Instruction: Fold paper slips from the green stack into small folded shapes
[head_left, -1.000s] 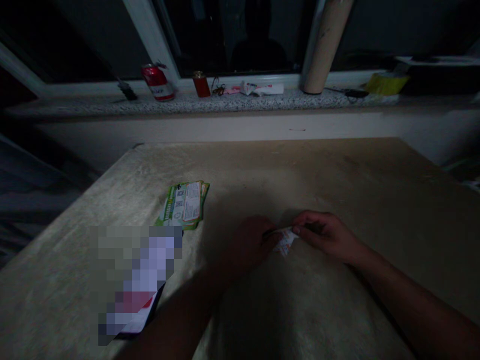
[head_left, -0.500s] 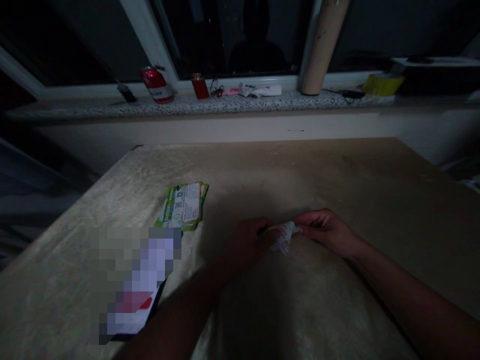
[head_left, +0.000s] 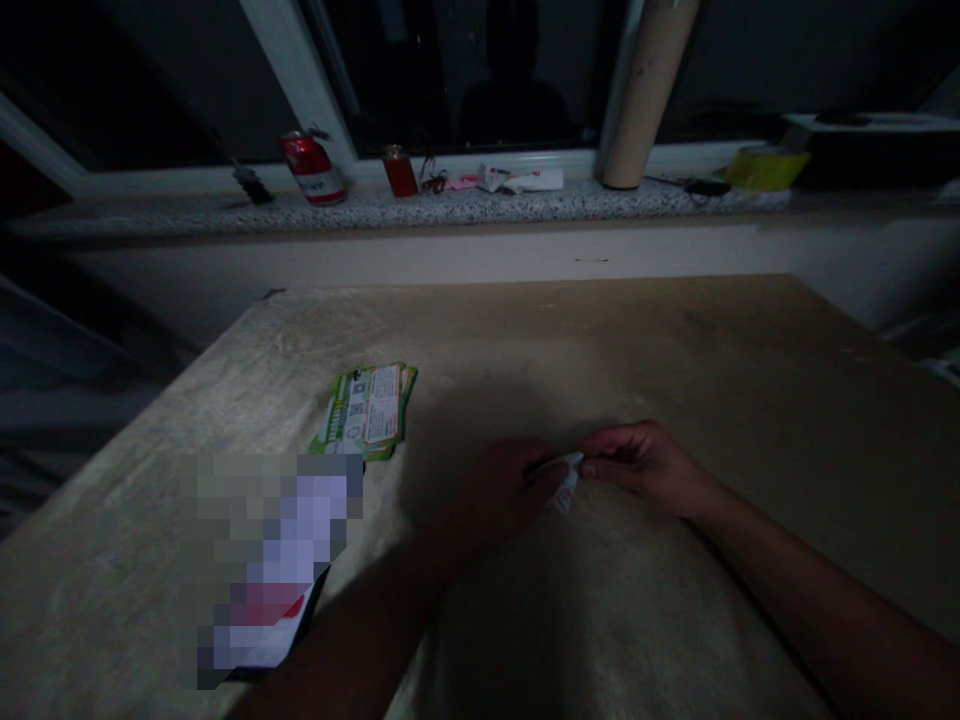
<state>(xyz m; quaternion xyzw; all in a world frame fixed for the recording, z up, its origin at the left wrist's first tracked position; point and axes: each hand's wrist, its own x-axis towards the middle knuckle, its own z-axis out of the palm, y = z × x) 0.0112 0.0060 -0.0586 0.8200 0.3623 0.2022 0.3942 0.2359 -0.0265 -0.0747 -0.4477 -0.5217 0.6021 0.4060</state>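
Note:
A small piece of printed paper (head_left: pixel 568 492), pale with orange and blue marks, is held above the table, partly hidden by fingers. My left hand (head_left: pixel 510 485) is closed around its left side, with the thumb lying over it. At the paper's upper right tip, my right hand (head_left: pixel 649 462) has thumb and forefinger pinched together on it. To the left of my hands lies a small stack of green printed packets or cards (head_left: pixel 367 410).
A lit phone-like screen (head_left: pixel 274 640), mostly pixelated, lies on the table (head_left: pixel 480 330) at the left. Along the granite windowsill (head_left: pixel 450 210) stand a red can (head_left: pixel 313 170), a red lighter-like item (head_left: pixel 400 172), crumpled paper (head_left: pixel 521 180), a cardboard tube (head_left: pixel 645 95) and yellow tape (head_left: pixel 766 168).
Less of the paper shows now, as my left thumb has moved right over it. My right fingertips have shifted slightly left. Everything else stays put.

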